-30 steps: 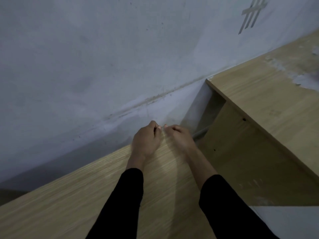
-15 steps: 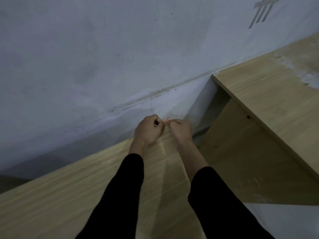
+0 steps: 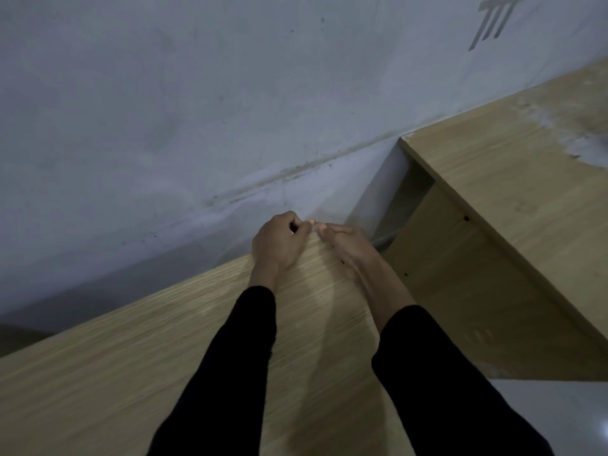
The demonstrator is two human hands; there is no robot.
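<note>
I'm working at the far edge of the wooden panel (image 3: 131, 373), just beside the wall (image 3: 164, 126). My left hand (image 3: 279, 245) is curling, and my right hand (image 3: 345, 245) is meeting it fingertip to fingertip, steadying one spot. Whether they're pinching anything, I cannot tell.

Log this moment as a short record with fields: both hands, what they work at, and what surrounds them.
left hand: fingers curled, at the far edge of the wooden panel
right hand: fingers reach forward, tips meeting the left hand's
held item: too small to tell
wooden panel: light grain, lies along the wall
wall: grey, stained
raised board: right of the hands, same wood tone
sleeves: black
</note>
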